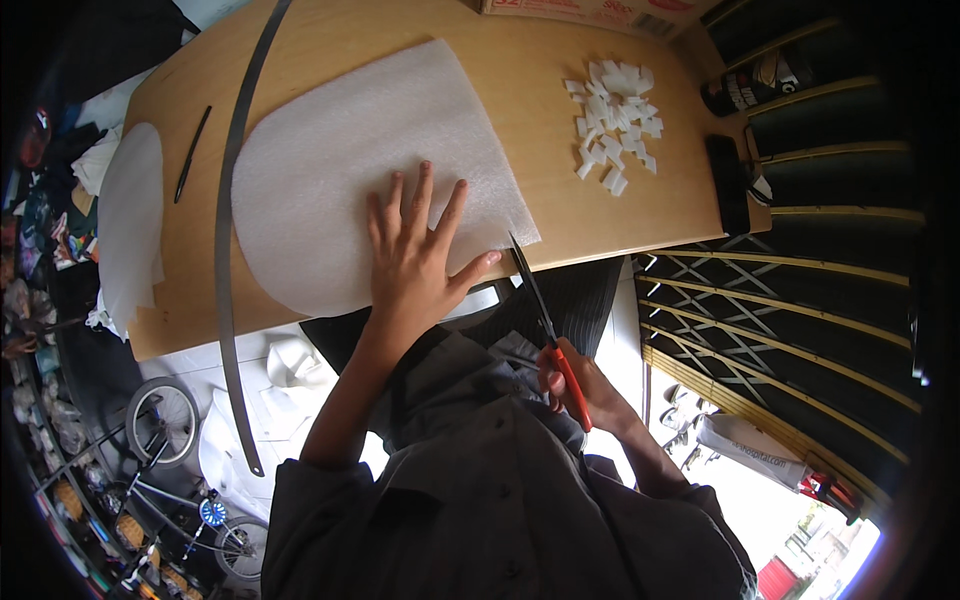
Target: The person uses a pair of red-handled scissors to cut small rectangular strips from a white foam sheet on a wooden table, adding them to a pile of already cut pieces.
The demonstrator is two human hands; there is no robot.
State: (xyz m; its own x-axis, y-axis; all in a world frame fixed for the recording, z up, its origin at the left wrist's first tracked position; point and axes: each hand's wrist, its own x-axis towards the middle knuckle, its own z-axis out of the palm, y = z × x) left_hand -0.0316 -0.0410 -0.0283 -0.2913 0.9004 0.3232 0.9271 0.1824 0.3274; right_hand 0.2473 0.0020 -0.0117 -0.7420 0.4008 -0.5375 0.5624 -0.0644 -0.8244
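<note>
A large white foam sheet (330, 150) with a rounded left side lies on the wooden table (540, 110). My left hand (412, 250) rests flat on its near part, fingers spread. In my right hand (585, 385), just off the table's near edge, is a pair of scissors (565, 375) with red handles and long dark blades. The blade tips meet the sheet at its near right corner, beside my left thumb. Whether the blades are apart is hard to make out.
Small white foam pieces (615, 120) lie heaped on the right. Left of the sheet are a long dark metal strip (232, 200) overhanging the near edge, a black pen (193, 155) and another white sheet (135, 220). A cardboard box (600, 15) stands at the back; a folding gate (800, 260) borders the right.
</note>
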